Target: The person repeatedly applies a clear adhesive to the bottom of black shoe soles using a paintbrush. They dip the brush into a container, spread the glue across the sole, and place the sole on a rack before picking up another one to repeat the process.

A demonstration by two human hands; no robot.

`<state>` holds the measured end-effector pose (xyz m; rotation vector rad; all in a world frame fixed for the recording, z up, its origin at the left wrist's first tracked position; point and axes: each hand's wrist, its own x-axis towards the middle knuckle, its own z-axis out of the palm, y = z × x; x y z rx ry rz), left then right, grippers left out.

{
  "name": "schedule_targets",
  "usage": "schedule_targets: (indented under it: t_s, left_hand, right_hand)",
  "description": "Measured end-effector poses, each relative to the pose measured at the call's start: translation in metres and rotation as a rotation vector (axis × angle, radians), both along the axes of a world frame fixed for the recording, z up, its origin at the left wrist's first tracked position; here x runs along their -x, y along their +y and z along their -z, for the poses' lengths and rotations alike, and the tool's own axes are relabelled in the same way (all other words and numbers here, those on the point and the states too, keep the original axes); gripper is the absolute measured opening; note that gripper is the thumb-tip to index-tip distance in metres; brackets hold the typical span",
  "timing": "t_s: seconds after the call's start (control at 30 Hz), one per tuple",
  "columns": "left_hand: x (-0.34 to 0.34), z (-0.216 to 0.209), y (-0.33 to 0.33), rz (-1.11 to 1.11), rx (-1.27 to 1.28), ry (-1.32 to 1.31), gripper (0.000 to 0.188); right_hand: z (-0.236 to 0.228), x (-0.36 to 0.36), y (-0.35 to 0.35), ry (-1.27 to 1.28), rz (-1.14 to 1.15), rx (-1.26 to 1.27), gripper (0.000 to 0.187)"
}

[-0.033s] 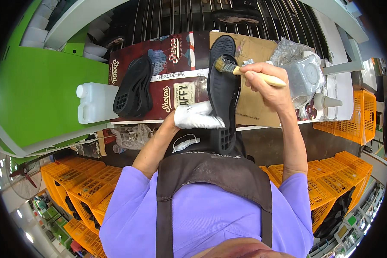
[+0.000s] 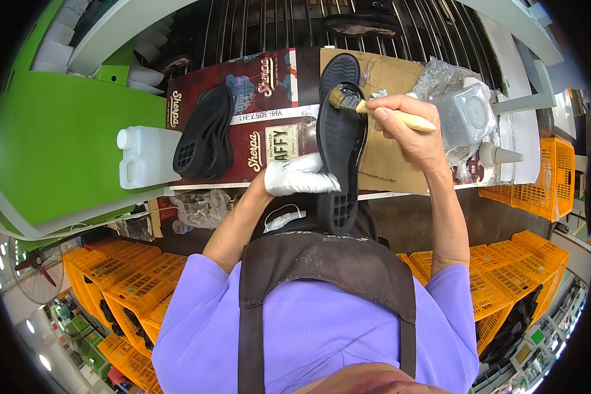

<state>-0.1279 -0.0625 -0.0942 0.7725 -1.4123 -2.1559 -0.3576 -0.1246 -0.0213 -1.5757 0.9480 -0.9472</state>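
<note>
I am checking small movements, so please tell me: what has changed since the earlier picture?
The near end of the black sole swung slightly left; the left hand moved slightly with it. Nothing was newly gripped or released. The right hand, brush and white jug stayed as they were.

The wide head view looks steeply down from close above the apron (image 2: 328, 259) and both hands (image 2: 299, 176).

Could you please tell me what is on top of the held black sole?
A brush overlaps the sole near its far end; the gloved left hand overlaps the left edge. What they cover is hidden.
</note>
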Motion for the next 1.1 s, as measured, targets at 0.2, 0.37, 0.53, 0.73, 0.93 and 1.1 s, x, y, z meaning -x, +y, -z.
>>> schedule_targets:
  t_s: [0.2, 0.37, 0.53, 0.73, 0.93, 1.1]
  left_hand:
    - [-0.009, -0.001, 0.007, -0.114, -0.31, 0.324, 0.056]
    - [-0.013, 0.001, 0.008, -0.093, -0.446, 0.533, 0.05]
    - [-0.016, 0.009, 0.012, -0.181, -0.59, 0.629, 0.049]
    - [-0.009, 0.004, 0.012, -0.272, -0.562, 0.612, 0.059]
    - [-0.007, -0.004, 0.007, -0.408, -0.654, 0.645, 0.059]
    - [0.001, -0.014, 0.002, -0.596, -0.585, 0.689, 0.05]
  right_hand:
    - [0.006, -0.002, 0.004, -0.037, -0.016, -0.042, 0.015]
    - [0.008, -0.007, 0.013, -0.039, -0.023, -0.043, 0.015]
    - [0.011, -0.009, 0.023, -0.072, -0.053, -0.042, 0.015]
    - [0.006, -0.014, 0.033, -0.067, -0.093, -0.088, 0.013]
    - [0.007, -0.028, 0.043, -0.043, -0.078, 0.076, 0.013]
    - [0.004, -0.036, 0.049, -0.058, -0.088, 0.077, 0.013]
